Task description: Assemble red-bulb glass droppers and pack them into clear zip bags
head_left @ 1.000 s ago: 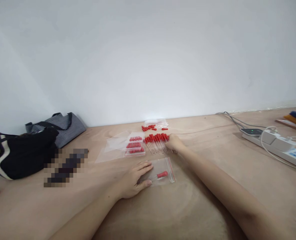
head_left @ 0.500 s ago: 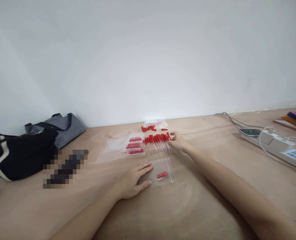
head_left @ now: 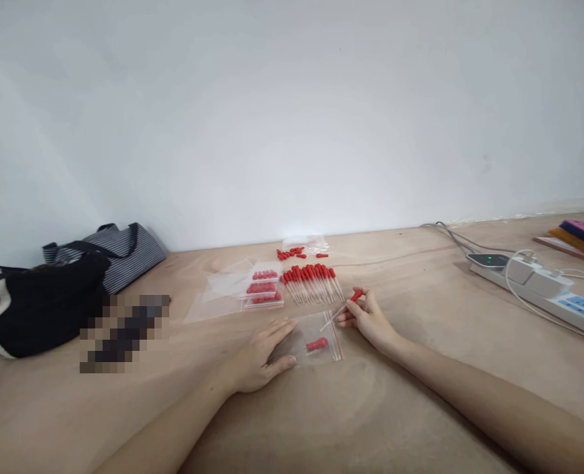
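Observation:
Between thumb and fingers, my right hand (head_left: 371, 321) pinches a glass dropper (head_left: 356, 296) by its red rubber bulb. Its thin clear tube slants down to the left, over the zip end of a clear zip-lock bag (head_left: 324, 357). One red-bulbed dropper (head_left: 317, 343) lies inside that bag. My left hand (head_left: 265, 355) rests flat on the bag's left side, fingers spread. Beyond the bag, a row of droppers (head_left: 312, 280) lies side by side, red bulbs pointing away from me. Left of the row, filled zip-lock bags (head_left: 263, 288) of red-bulbed droppers overlap one another.
Loose red bulbs (head_left: 290, 253) and a clear bag (head_left: 316, 243) lie near the wall. Flat clear bags (head_left: 212, 305) spread to the left. A black bag (head_left: 49, 309) and striped bag (head_left: 136, 257) stand far left. On the right is a power strip (head_left: 563, 299) with cables.
My right hand has come back from the row's right end toward me, bringing one dropper to the bag's zip end. My left hand stays on the bag.

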### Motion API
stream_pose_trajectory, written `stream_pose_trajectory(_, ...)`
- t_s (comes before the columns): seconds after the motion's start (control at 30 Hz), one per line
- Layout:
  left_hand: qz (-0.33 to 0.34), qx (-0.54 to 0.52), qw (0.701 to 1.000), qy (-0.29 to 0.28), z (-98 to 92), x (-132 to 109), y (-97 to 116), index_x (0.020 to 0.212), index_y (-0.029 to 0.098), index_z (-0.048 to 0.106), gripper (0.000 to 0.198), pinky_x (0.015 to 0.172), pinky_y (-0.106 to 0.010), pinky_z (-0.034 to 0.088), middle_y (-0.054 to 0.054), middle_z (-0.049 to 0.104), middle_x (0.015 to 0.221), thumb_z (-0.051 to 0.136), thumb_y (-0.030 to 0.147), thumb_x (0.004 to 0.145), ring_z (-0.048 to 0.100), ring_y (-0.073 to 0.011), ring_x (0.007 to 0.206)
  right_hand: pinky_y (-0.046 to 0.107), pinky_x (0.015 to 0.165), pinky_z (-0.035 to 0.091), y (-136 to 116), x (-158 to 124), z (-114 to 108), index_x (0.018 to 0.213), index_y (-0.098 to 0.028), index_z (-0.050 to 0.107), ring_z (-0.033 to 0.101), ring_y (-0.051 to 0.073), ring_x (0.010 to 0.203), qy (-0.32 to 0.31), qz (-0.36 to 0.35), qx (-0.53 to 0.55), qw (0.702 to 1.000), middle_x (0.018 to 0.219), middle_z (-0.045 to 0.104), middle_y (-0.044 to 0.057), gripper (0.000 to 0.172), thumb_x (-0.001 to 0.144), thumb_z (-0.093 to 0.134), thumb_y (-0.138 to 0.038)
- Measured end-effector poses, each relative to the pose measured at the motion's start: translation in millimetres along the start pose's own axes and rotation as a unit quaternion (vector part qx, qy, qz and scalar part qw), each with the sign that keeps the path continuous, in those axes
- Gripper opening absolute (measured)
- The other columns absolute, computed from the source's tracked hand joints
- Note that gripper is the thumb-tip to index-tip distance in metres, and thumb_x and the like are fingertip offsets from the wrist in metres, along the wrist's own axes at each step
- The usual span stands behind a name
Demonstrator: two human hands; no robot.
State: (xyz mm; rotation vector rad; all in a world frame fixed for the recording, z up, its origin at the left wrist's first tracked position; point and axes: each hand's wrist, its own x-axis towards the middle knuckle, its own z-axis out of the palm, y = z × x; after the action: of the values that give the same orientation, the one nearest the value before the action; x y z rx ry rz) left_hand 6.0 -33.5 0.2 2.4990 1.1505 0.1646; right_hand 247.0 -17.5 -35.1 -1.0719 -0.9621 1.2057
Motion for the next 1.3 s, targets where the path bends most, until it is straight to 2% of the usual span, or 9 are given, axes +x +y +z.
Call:
stream_pose_trajectory(0.1,0.003,-0.008,1.0,0.005,-0.2,-0.2,-0.9,0.135,0.022,0.025,0.059,0.103,-0.044,0.026,-0.006,0.03,0.14,0.041,0.048,0.084,0.028,-0.024,0.127,0.027,0.05,0.048,-1.3,1.9,-3.0,0.1,-0.023,0.027,0.056,0.012,0.051,0.012,-0.011,-0.01,1.0,0.061,0.05,-0.007,0.046,0.066,0.055,-0.036)
stream_pose_trajectory(0.3,0.006,-0.014,1.0,0.011,-0.2,0.1,-1.4,0.135,0.024,0.024,0.059,0.103,-0.044,0.026,-0.005,0.03,0.14,0.041,0.048,0.084,0.028,-0.0243,0.127,0.025,0.044,0.042,-6.0,14.2,-28.2,0.104,-0.022,0.028,0.052,0.011,0.046,0.07,-0.049,-0.087,0.993,0.061,0.048,-0.008,0.046,0.067,0.051,-0.036)
stream_pose_trajectory(0.43,0.001,-0.011,1.0,0.004,-0.1,0.4,-0.8,0.135,0.023,0.024,0.06,0.104,-0.043,0.026,-0.005,0.03,0.14,0.041,0.049,0.083,0.027,-0.0243,0.127,0.025,0.047,0.045,-7.2,11.0,-25.1,0.103,-0.022,0.029,0.053,0.011,0.048,0.057,-0.028,-0.06,0.996,0.06,0.05,-0.007,0.046,0.066,0.053,-0.035)
stream_pose_trajectory(0.63,0.009,-0.024,0.999,0.018,0.5,0.1,-1.7,0.136,0.026,0.019,0.062,0.103,-0.042,0.027,-0.005,0.028,0.14,0.041,0.048,0.083,0.029,-0.0246,0.126,0.03,0.059,0.05,2.5,-2.4,-4.9,0.088,-0.022,0.037,0.058,0.012,0.055,-0.013,0.022,0.01,1.0,0.062,0.055,-0.004,0.037,0.066,0.059,-0.042)
stream_pose_trajectory(0.77,0.014,-0.028,0.999,0.025,0.8,-0.2,-1.0,0.137,0.025,0.017,0.063,0.103,-0.043,0.027,-0.006,0.029,0.14,0.042,0.047,0.083,0.029,-0.0246,0.126,0.029,0.06,0.048,7.8,-7.0,-2.1,0.079,-0.017,0.053,0.057,0.013,0.06,-0.108,0.009,-0.071,0.992,0.066,0.059,0.001,0.034,0.063,0.063,-0.045)
stream_pose_trajectory(0.97,0.016,-0.036,0.999,0.031,1.9,-0.2,-0.7,0.137,0.025,0.014,0.064,0.103,-0.042,0.028,-0.005,0.03,0.139,0.042,0.045,0.084,0.03,-0.0239,0.125,0.029,0.072,0.045,-4.7,-2.9,-4.4,0.078,-0.019,0.069,0.057,0.016,0.078,-0.281,-0.098,-0.261,0.918,0.081,0.064,0.004,0.026,0.076,0.053,-0.039)
stream_pose_trajectory(1.1,0.017,-0.031,0.999,0.03,2.3,0.0,-1.4,0.137,0.024,0.015,0.063,0.102,-0.041,0.029,-0.005,0.031,0.139,0.042,0.045,0.084,0.031,-0.0238,0.125,0.026,0.071,0.044,-8.0,5.0,1.8,0.077,-0.018,0.07,0.057,0.015,0.076,-0.373,-0.129,-0.271,0.878,0.077,0.064,0.003,0.029,0.08,0.048,-0.036)
stream_pose_trajectory(1.2,0.015,-0.023,0.999,0.023,1.5,0.3,-0.4,0.137,0.022,0.015,0.064,0.103,-0.041,0.028,-0.006,0.031,0.139,0.042,0.044,0.084,0.03,-0.0235,0.125,0.023,0.065,0.044,-4.2,12.1,5.2,0.07,-0.016,0.069,0.056,0.014,0.07,-0.38,-0.12,-0.282,0.873,0.07,0.063,0.002,0.025,0.076,0.053,-0.035)
stream_pose_trajectory(1.3,0.007,-0.015,1.0,0.015,-0.1,0.6,2.0,0.137,0.021,0.016,0.063,0.103,-0.04,0.028,-0.007,0.03,0.139,0.042,0.044,0.084,0.03,-0.0234,0.126,0.021,0.056,0.042,-2.9,23.7,1.7,0.062,-0.015,0.067,0.054,0.012,0.059,-0.322,-0.065,-0.307,0.893,0.059,0.06,0.0,0.017,0.066,0.062,-0.031)
